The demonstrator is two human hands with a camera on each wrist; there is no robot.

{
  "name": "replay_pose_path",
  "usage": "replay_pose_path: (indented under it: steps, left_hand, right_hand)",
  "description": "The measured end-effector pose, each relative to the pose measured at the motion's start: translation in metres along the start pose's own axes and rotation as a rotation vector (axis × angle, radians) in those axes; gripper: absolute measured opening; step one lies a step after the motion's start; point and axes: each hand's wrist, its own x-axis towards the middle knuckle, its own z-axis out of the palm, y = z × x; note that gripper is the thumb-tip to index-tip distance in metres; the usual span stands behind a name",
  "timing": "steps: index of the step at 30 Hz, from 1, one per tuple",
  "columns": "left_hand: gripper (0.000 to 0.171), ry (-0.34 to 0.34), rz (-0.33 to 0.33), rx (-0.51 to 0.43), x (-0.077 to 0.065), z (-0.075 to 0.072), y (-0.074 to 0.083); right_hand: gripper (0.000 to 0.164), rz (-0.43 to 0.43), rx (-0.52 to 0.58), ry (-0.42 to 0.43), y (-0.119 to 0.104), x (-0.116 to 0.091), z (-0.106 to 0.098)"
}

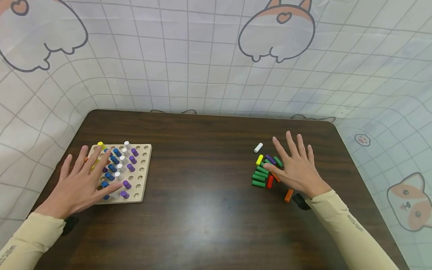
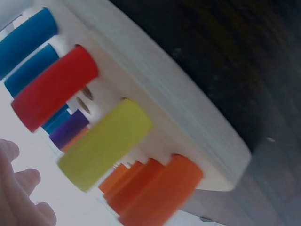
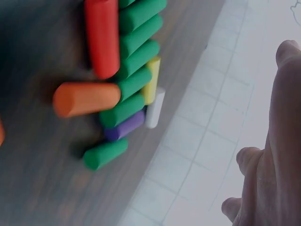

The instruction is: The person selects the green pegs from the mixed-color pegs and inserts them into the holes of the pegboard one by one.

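Observation:
My left hand (image 1: 82,180) hovers with spread fingers over a wooden pegboard (image 1: 146,165), hiding much of its left side. Rows of pegs stand in the board: blue pegs (image 1: 112,168), white pegs (image 1: 120,167) and purple pegs (image 1: 131,167). In the left wrist view a red peg (image 2: 56,87), a yellow peg (image 2: 106,143) and an orange peg (image 2: 162,190) stand near the board's edge. At the right, my right hand (image 1: 298,168) is held, fingers spread, beside loose pegs on the table. Several green pegs (image 1: 258,176) lie there with a red peg (image 1: 270,182).
The dark wooden table (image 1: 195,168) carries everything. Around the right pile lie a white peg (image 1: 258,147), a yellow peg (image 1: 259,160), a purple peg (image 1: 270,159) and an orange peg (image 1: 288,195). The board's rightmost holes hold no pegs. A patterned cloth (image 1: 202,56) hangs behind the table.

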Motion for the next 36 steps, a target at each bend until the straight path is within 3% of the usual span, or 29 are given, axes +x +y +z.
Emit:
replay_pose_path:
  steps: [17, 30, 36]
  left_hand:
    - [0.106, -0.027, -0.046, -0.044, -0.019, 0.013, -0.035]
    - [0.108, -0.004, -0.032, -0.075, -0.031, 0.014, -0.05]
    - [0.115, -0.031, -0.066, -0.057, -0.04, 0.017, -0.058]
  right_hand:
    - [0.093, -0.076, 0.019, -0.004, -0.059, 0.033, 0.013]
    - [0.095, -0.123, 0.038, -0.029, -0.105, 0.048, 0.036]
    - [0.096, -0.173, 0.028, -0.039, -0.132, 0.053, 0.044]
